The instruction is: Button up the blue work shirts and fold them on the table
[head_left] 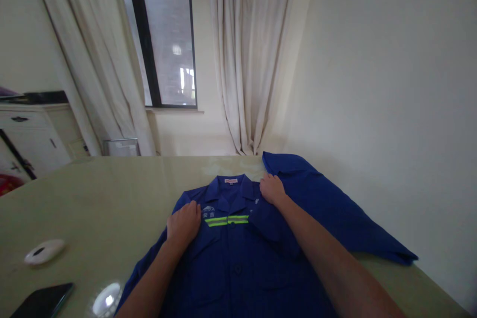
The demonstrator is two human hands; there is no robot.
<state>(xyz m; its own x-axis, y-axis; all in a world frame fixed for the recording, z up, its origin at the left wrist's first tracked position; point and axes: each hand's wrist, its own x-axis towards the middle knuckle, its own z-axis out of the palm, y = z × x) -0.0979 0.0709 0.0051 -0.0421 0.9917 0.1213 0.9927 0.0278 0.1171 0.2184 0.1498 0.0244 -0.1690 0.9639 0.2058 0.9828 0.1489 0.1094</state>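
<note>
On the table (112, 189), a jacket (208, 263) is spread at the near middle, with blue cloth (335, 211) to its right. It should be soft, floppy and light, not easily broken. It is best held by the shoulders (190, 196). The left is touched by the left hand (184, 221), the right by the right hand (273, 190); whether either is pinched cannot be told.

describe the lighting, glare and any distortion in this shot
Head view: dim, soft light; bright glare on the white disc; pale reflections in the window, its frame slanting, likely lens distortion; the jacket darkens low down, and its label is too soft to read.
</note>
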